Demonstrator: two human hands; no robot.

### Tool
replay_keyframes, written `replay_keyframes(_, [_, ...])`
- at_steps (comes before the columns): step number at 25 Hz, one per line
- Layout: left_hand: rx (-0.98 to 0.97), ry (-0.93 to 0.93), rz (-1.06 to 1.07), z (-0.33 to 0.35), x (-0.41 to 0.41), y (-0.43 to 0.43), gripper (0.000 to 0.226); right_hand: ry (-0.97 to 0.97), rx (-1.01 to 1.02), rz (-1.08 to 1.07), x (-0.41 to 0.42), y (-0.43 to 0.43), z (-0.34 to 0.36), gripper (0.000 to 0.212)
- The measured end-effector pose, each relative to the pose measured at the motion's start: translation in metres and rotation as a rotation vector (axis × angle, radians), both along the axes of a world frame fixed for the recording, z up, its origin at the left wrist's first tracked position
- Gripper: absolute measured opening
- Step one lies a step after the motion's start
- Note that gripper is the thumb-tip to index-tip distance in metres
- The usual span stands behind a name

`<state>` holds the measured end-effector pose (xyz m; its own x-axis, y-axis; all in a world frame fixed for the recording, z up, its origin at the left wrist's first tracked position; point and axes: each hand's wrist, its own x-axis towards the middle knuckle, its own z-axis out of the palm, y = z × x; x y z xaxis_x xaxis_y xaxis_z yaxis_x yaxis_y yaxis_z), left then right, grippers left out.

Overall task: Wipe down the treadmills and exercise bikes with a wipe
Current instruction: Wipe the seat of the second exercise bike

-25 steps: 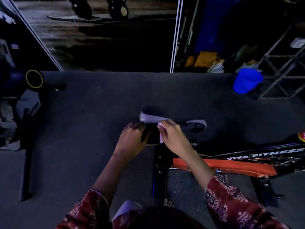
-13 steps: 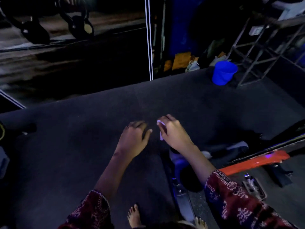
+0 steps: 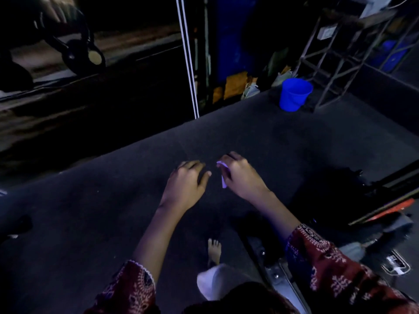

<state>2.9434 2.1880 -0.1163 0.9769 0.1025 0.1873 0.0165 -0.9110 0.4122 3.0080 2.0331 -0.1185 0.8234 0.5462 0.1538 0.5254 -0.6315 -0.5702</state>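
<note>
I see the small, pale lilac folded wipe [image 3: 223, 175] pinched in the right hand [image 3: 242, 177]. It sticks out from the thumb side of the fist, one corner up by the knuckles and a strip hanging down beneath. That puts the wipe in the narrow gap between the two hands, just beside the left thumb but apart from it.

The right hand is curled tight round the wipe, knuckles up. The left hand [image 3: 188, 184] is held palm down at the same height, its fingers loosely bent and its thumb out toward the wipe, and it grips nothing. Both hands hang over the dark grey carpet-like floor mat [image 3: 90, 211]; I cannot tell whether the fingertips touch it. Red patterned sleeves cover both forearms near the elbows.

The black exercise bike with an orange-red frame panel [image 3: 392, 209] sits low at the right edge, well apart from the wipe, with a metal pedal [image 3: 395, 265] below it. It is dim and blurred there, so I cannot make out its other parts. A bare foot [image 3: 214, 250] stands on the mat beneath the hands. Farther back, a bright blue plastic bucket [image 3: 294, 94] rests at the mat's far edge, just beside a grey metal rack [image 3: 335, 64].
</note>
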Motion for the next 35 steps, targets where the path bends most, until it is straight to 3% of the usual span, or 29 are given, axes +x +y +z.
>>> replay_keyframes(5, [0.013,-0.036,-0.086,0.009,0.111,0.029,0.039,-0.04,0.038,-0.098,0.103,0.02,-0.002,0.018])
replay_keyframes(9, [0.02,-0.05,-0.275,0.026,0.23,0.015,0.038,-0.086,0.053,-0.242,0.194,0.007,0.015,0.019])
replay_keyframes(13, [-0.028,-0.095,-0.511,0.028,0.335,-0.05,0.032,-0.149,0.048,-0.499,0.254,-0.055,0.022,0.018])
replay_keyframes(18, [-0.033,-0.136,-1.023,0.015,0.398,-0.18,0.036,-0.124,-0.034,-0.922,0.246,-0.161,0.005,0.019])
replay_keyframes(22, [-0.048,-0.13,-1.486,0.017,0.399,-0.288,0.033,-0.125,-0.077,-1.391,0.196,-0.218,-0.003,0.021])
replay_keyframes(27, [-0.1,-0.179,-2.05,0.021,0.354,-0.363,0.032,-0.137,-0.012,-1.976,0.128,-0.202,0.0,0.041])
replay_keyframes(32, [-0.078,-0.026,-2.498,-0.003,0.282,-0.366,0.044,-0.211,0.007,-2.48,0.067,-0.118,-0.011,0.027])
replay_keyframes(35, [-0.115,-0.027,-2.623,-0.016,0.246,-0.355,0.044,-0.416,-0.059,-2.68,0.044,-0.078,-0.012,0.03])
